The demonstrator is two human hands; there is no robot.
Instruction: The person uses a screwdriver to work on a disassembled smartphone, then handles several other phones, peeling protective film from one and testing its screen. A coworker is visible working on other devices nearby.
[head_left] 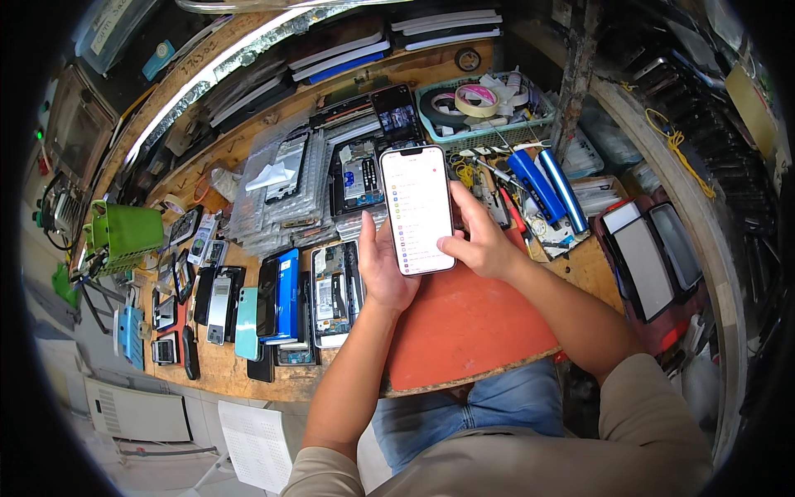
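A smartphone (416, 207) with a lit white screen showing a list with small coloured icons is held upright over the bench. My left hand (387, 269) supports its lower left side; the thumb sticks up beside the edge, and the other fingers are hidden behind the phone. From the right, my right hand (483, 236) grips the phone's edge, with its thumb on the lower right of the screen. Below both hands lies an orange-red mat (472, 323). Left of my left forearm is an opened phone with bare inner parts (334, 294).
Several phones, including a mint-green one (247, 323) and a blue box (286, 294), line the bench's left. Behind stand stacked plastic trays (265, 207) and a teal basket (489, 128) with tape rolls. Blue cylindrical tools (537, 186) lie right. A green basket (124, 236) sits far left.
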